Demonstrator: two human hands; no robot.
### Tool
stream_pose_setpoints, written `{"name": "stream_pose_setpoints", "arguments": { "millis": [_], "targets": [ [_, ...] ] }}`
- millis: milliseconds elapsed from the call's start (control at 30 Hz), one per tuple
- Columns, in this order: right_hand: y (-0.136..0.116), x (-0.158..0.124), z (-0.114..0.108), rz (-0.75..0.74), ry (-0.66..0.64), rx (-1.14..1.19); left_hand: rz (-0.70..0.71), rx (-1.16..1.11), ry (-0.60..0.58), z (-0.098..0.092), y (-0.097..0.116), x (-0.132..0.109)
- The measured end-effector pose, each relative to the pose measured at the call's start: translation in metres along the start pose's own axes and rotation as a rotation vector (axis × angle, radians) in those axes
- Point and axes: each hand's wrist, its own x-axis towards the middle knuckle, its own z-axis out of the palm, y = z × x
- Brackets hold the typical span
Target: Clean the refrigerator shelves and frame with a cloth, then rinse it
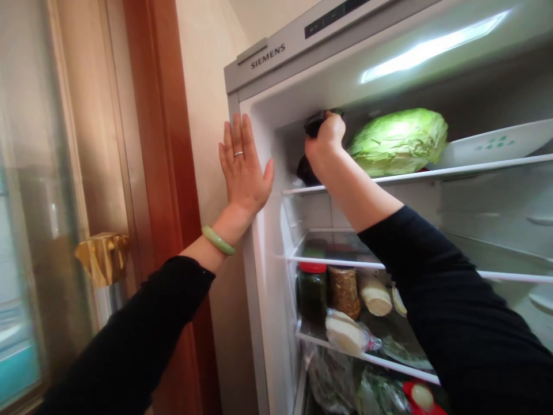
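My left hand (244, 167) lies with its fingers stretched out against the front edge of the refrigerator (248, 207). Inside the fridge, above the top shelf (389, 177), my right hand (326, 144) is closed around a black object (314, 123); its kind cannot be made out, as the hand partly covers it. Below that hand another dark bundle (306, 170), with clear plastic at its base, rests in the shelf's left corner. To the right of my right wrist sits a pale green cabbage (401, 141), beside a white dish (505, 143) with green markings.
On a lower shelf stand a red-lidded jar (313, 288), a jar of brown contents (344, 291) and white wrapped pieces (345, 333). Plastic-bagged greens (380, 392) lie beneath. Left of the fridge are a reddish-brown door frame (173, 144) and a gold-coloured knob-like object (103, 256).
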Motion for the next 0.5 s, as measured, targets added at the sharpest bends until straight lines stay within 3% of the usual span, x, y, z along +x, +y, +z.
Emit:
{"name": "stream_pose_setpoints", "arguments": {
  "millis": [133, 267, 367, 500],
  "targets": [
    [0.040, -0.006, 0.026, 0.127, 0.133, 0.079, 0.003, -0.050, 0.011, 0.002, -0.003, 0.001],
    [0.051, -0.021, 0.035, 0.238, 0.019, 0.019, 0.016, -0.063, 0.000, 0.004, -0.009, 0.002],
    [0.016, -0.033, 0.024, 0.279, -0.062, -0.008, 0.026, -0.107, 0.006, 0.004, -0.010, 0.002],
    [-0.061, -0.033, -0.006, 0.206, -0.068, -0.091, 0.018, -0.175, -0.001, 0.003, -0.009, 0.002]
  ]
}}
